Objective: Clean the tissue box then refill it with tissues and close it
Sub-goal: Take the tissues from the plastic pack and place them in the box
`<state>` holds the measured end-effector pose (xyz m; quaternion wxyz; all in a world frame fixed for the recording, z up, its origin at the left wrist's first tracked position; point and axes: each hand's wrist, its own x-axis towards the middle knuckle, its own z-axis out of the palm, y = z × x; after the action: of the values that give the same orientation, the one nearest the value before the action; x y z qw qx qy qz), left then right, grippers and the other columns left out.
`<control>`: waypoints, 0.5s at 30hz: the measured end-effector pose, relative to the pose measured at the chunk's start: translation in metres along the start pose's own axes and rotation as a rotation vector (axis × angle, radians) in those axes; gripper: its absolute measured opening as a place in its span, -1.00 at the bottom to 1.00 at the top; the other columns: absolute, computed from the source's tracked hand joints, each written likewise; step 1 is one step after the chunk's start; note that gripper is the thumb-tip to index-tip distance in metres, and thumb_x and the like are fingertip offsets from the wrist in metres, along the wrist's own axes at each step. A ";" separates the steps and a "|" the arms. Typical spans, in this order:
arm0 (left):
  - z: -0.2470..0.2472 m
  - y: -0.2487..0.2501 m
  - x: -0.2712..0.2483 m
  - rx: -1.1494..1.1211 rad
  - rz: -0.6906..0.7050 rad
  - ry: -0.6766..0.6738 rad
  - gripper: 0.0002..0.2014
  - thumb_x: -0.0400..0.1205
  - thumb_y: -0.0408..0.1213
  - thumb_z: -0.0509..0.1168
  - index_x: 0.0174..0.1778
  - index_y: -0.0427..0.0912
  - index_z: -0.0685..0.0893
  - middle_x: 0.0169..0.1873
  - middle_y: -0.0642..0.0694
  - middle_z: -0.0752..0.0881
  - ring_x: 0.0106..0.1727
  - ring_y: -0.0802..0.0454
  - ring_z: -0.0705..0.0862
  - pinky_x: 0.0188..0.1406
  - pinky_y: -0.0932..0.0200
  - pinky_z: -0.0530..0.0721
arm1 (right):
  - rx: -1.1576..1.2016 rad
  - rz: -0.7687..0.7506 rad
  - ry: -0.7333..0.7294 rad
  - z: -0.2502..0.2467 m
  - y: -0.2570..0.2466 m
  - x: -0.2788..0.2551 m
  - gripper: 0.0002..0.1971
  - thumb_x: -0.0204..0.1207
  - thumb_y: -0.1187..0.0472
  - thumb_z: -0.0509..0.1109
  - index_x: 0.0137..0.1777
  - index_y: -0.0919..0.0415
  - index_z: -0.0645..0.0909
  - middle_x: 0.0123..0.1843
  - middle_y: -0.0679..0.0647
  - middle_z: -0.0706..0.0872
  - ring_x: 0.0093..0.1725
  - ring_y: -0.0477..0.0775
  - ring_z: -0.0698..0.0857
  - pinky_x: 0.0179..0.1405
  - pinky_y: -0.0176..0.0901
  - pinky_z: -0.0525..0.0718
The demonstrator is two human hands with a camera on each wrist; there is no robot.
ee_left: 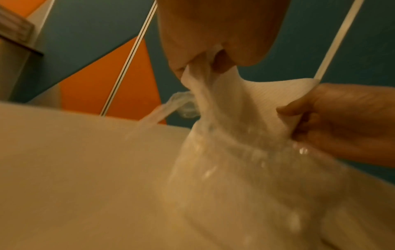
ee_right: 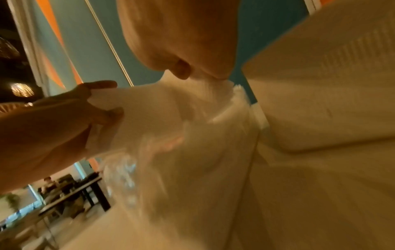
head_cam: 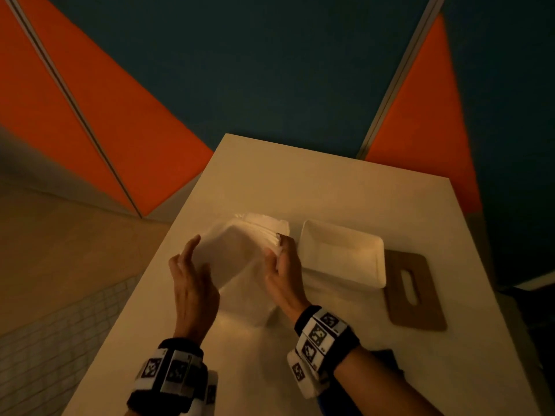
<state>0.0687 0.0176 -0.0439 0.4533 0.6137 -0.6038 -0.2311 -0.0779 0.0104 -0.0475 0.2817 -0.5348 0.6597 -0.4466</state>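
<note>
A stack of white tissues (head_cam: 240, 250) in a clear plastic wrapper (head_cam: 249, 298) is held above the table between both hands. My left hand (head_cam: 199, 253) pinches its left edge, seen close in the left wrist view (ee_left: 203, 62). My right hand (head_cam: 277, 249) pinches the stack's right corner, seen close in the right wrist view (ee_right: 198, 74). The wrapper (ee_left: 245, 169) hangs loose below the tissues (ee_right: 171, 110). The white tissue box (head_cam: 342, 256) lies open just right of my right hand. Its brown wooden lid (head_cam: 411, 289) with a slot lies flat at the far right.
The white table (head_cam: 300, 181) is narrow, and its left edge runs close beside my left hand. Orange and teal wall panels stand behind it. A dark object (head_cam: 387, 358) lies near my right forearm. The box's side (ee_right: 331, 84) fills the right of the right wrist view.
</note>
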 end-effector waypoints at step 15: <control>0.122 0.113 0.048 0.294 0.241 -0.762 -0.63 0.59 -0.50 0.10 0.27 -0.12 0.54 0.21 -0.30 0.52 0.18 -0.33 0.56 0.20 -0.07 0.54 | -0.234 0.548 0.129 -0.172 0.041 0.033 -0.63 0.52 0.21 0.41 0.29 0.30 0.54 0.25 0.26 0.70 0.17 0.23 0.70 -0.01 -0.14 0.60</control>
<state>-0.0846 -0.0456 0.0045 0.1294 0.4676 -0.8219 -0.2983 -0.2511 0.0292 -0.0044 0.2858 -0.3363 0.8428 -0.3079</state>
